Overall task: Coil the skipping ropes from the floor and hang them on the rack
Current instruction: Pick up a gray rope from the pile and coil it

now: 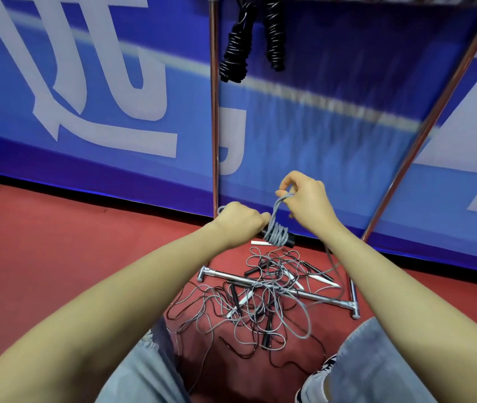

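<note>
Head view looks down past two bare forearms to a red floor [56, 257] beside a blue banner wall [115, 97] with large pale lettering. Left hand [238, 222] is closed in a fist around the black handles [289, 242] of a grey skipping rope [276, 232], which is wound in several tight turns about those handles. Right hand [304, 199] sits just above and to the right, its thumb and forefinger pinching a loop of the same grey cord, the other fingers curled in; a loose strand of the cord runs down past the right wrist toward the floor. Beneath the hands lies a tangled heap of ropes [260, 301], thin grey and dark cords knotted over one another, with black handles and white handles mixed in. This heap sprawls over the chrome base bar [318, 296] of the rack and partly hides it. Two chrome uprights [214, 112] rise from the base, one straight up and one slanting to the right. Near the top edge, two coiled black ropes [235, 53] hang from the rack, close to the left upright. Grey-trousered knees [377, 359] frame the heap on either side, and a dark-and-white shoe [315, 382] shows at the lower right.
</note>
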Action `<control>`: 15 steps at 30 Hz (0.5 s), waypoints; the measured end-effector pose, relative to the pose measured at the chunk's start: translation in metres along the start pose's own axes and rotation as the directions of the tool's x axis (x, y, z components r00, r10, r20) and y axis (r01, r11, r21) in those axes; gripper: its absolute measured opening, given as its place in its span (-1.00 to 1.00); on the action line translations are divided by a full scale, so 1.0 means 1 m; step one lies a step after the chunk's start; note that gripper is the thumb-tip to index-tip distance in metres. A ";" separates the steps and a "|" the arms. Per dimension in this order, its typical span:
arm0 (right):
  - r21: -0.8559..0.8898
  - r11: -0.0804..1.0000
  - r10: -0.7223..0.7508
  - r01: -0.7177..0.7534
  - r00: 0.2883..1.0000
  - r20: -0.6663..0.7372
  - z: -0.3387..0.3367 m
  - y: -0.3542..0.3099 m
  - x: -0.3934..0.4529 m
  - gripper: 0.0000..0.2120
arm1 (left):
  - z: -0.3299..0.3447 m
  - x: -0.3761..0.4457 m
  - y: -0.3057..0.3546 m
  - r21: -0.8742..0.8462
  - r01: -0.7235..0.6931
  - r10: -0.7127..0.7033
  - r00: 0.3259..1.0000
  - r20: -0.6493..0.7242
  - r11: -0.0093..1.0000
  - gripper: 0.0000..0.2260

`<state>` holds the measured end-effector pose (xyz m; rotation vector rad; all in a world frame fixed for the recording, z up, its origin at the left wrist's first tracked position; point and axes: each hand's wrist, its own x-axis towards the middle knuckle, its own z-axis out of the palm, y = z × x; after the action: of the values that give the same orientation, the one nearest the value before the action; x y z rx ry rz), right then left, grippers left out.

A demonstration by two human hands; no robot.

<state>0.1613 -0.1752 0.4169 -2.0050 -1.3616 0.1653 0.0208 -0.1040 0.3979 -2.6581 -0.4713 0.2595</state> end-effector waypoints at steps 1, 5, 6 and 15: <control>0.060 0.997 0.046 -0.045 0.999 -0.020 0.003 0.000 0.002 -0.82 | 0.005 0.001 0.000 -0.008 -0.015 0.015 0.999 -0.042 1.000 -0.81; 0.033 0.991 0.132 -0.132 0.991 0.011 0.004 0.005 0.006 -0.68 | 0.019 -0.004 -0.005 -0.041 -0.122 0.095 0.908 -0.409 0.992 -0.92; 0.035 0.988 0.150 -0.151 0.988 0.020 0.003 0.007 0.008 -0.68 | 0.021 -0.006 -0.007 -0.056 -0.128 0.089 0.884 -0.459 0.990 -0.90; 0.143 0.980 0.123 -0.140 0.985 0.123 0.007 -0.001 0.005 -0.91 | -0.014 -0.019 -0.007 -0.587 -0.054 -0.313 0.804 -0.505 0.808 -0.90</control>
<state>0.1592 -0.1678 0.4135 -1.9832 -1.2455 0.4368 0.0042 -0.1101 0.4156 -3.0374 -0.5961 -0.8822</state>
